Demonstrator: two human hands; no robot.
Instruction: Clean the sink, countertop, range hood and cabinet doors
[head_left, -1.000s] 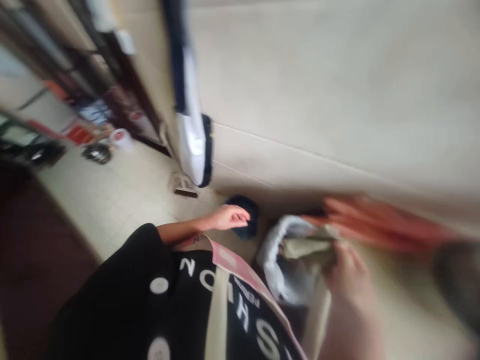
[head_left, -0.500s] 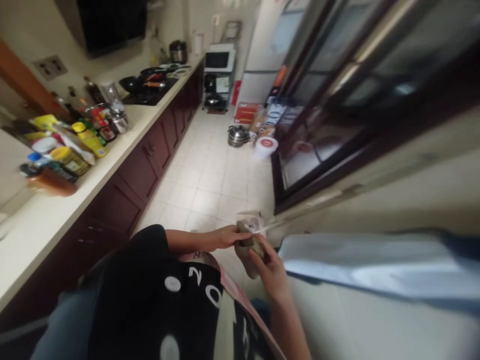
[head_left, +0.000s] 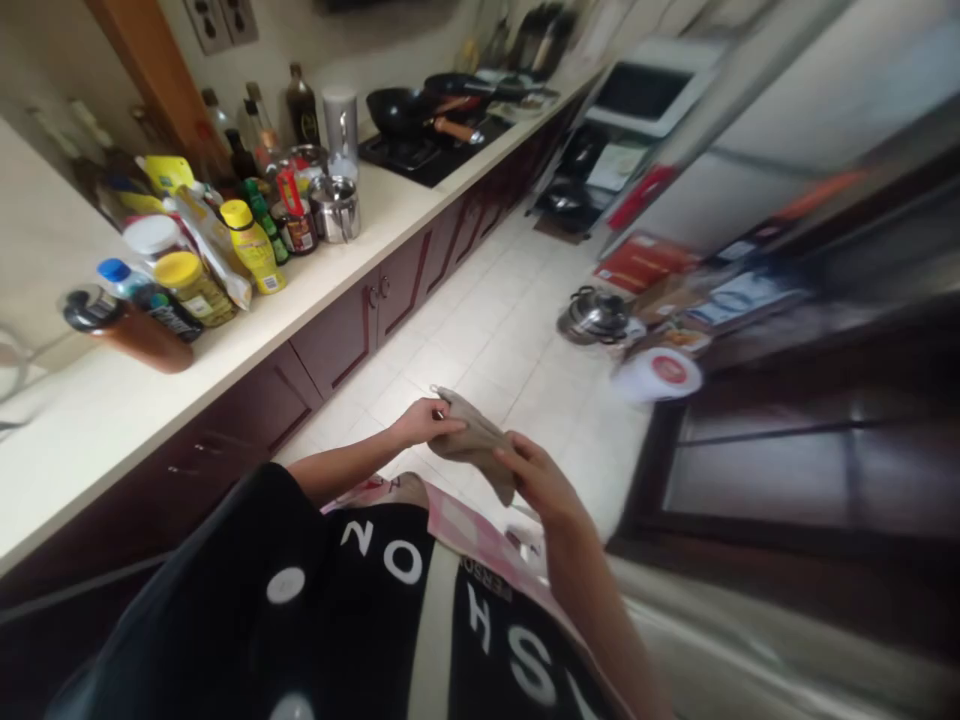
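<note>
1. I have both hands in the head view, joined by one piece of grey-brown cloth (head_left: 476,437); its full shape is hard to tell through the folds.
2. My left hand (head_left: 426,424) pinches it close to the end with a small loop (head_left: 434,388).
3. My right hand (head_left: 537,478) grasps it farther along, and the other end droops just beside the fingers.
4. I hold the cloth in the air in front of the black, white-lettered clothing (head_left: 352,610), over the tiled floor (head_left: 480,350) and well out from the front edge of the counter (head_left: 52,490).
5. Near that front edge I see a brown bottle (head_left: 142,335), a yellow bottle (head_left: 255,252) and a steel cup (head_left: 337,212).
6. Towards the counter's far end, a black wok (head_left: 396,112) is on the hob (head_left: 439,168).
7. On the floor, a lidded steel pot (head_left: 596,318) is beside a white tub (head_left: 636,380), near a red box (head_left: 641,264); my right side is badly blurred.
</note>
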